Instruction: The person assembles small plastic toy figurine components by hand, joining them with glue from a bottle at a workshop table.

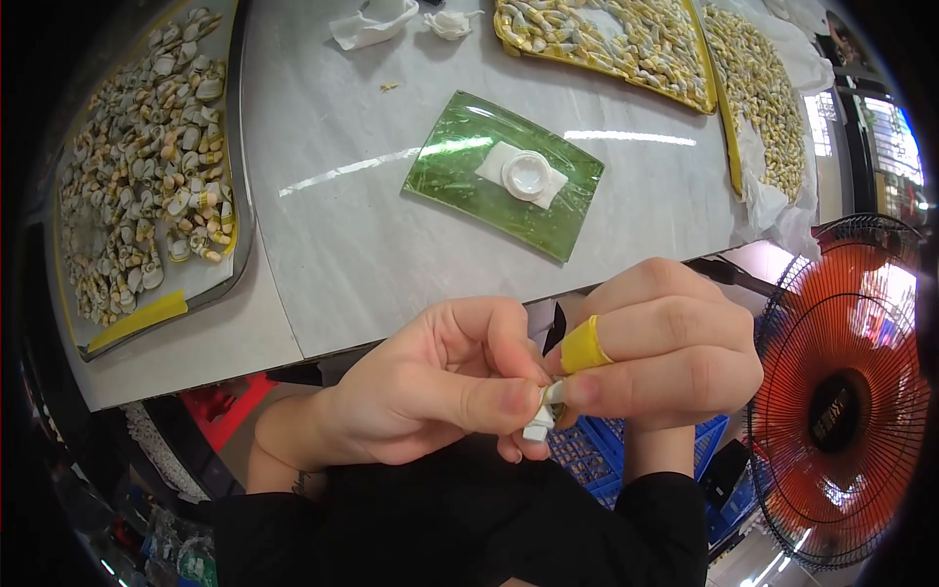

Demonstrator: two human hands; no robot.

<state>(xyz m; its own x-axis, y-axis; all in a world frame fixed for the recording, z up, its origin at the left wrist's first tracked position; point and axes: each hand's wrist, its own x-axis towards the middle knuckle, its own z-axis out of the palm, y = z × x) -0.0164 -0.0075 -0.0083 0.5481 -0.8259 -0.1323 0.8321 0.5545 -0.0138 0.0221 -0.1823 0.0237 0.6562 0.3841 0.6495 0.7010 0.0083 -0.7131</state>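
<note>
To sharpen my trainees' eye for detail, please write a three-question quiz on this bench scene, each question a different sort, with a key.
1. True or false: the bare left hand is empty.
2. Fill in: the bare right hand wears a ____ wrap on one finger.
3. Multiple choice: on the glossy green rectangular plate, what sits on the white pad?
A: a blue plastic crate
B: a round white dish
C: an orange fan

Key: 1. False; it pinches a small white piece. 2. Yellow. 3. B.
</note>
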